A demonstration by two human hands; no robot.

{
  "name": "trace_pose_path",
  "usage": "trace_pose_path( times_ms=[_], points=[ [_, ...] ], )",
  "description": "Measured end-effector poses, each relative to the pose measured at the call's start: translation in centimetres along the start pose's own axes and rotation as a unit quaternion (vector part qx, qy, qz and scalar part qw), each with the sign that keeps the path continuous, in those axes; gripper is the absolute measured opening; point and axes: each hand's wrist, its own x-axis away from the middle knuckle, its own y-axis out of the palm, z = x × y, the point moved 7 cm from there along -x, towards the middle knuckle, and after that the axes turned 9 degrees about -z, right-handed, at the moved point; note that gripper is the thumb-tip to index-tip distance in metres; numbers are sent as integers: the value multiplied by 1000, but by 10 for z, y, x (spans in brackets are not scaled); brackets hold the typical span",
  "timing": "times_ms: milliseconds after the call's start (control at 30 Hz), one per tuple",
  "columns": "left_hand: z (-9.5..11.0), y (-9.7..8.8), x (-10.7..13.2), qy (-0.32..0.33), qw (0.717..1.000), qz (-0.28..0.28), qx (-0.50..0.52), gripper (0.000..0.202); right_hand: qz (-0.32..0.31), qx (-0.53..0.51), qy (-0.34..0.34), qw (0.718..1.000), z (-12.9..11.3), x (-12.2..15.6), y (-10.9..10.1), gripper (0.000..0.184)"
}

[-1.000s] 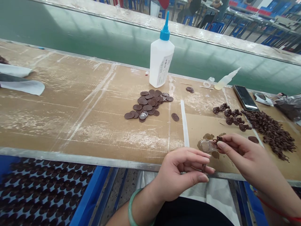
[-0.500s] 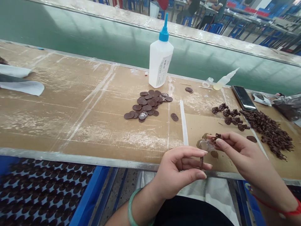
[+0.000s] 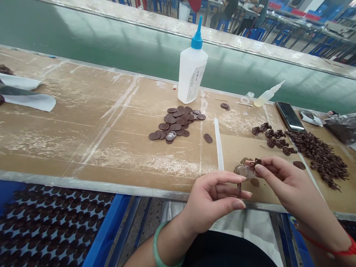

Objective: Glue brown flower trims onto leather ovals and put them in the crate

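Between the thumb and fingers of my left hand (image 3: 215, 196), a brown oval disc (image 3: 239, 190) stands on edge. My right hand (image 3: 280, 178) pinches a small dark brown openwork figure (image 3: 255, 163) by its right side. That figure is above a wet, clear patch (image 3: 244, 171) on the board. Several similar figures (image 3: 274, 134) stand in a group beyond my right hand, and a heap of thin brown pieces (image 3: 319, 157) lies to their right. Left of my hands is a pile of brown oval discs (image 3: 175, 122), with a single disc (image 3: 208, 138) apart from it.
A white bottle with a blue nozzle (image 3: 192, 74) stands behind the disc pile. A small dropper bottle (image 3: 268, 95), a clear cap (image 3: 247, 98) and a phone (image 3: 290, 116) lie at the back right. Below the table edge, a blue tray (image 3: 107, 222) holds rows of brown discs.
The view has shifted slightly, so the table things sit a little further right. Both hands keep their grips and have hardly moved.
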Motion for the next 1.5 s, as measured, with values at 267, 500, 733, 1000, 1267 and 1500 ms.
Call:
trace_pose_path(
  times_ms=[267, 500, 733, 1000, 1267, 1500],
  points=[
    [1, 0, 0, 9, 1000, 4, 7, 35, 9, -9, 3, 1000, -2, 1, 2, 35],
    [2, -3, 2, 13, 999, 37, 4, 34, 65, 4, 1, 998, -1, 5, -11, 38],
    [-2, 7, 4, 53, 996, 69, -31, 37, 0, -186, -63, 981, -14, 37, 0, 31],
    [4, 32, 10, 141, 979, 70, -128, 32, -86, -352, -79, 929, -21, 62, 23, 23],
    [-3, 41, 11, 157, 967, 83, -183, 33, -68, -362, -110, 923, -17, 69, 14, 13],
    [0, 49, 6, 189, 956, 63, -216, 34, -77, -377, -112, 916, -16, 72, 14, 10]
  ],
)
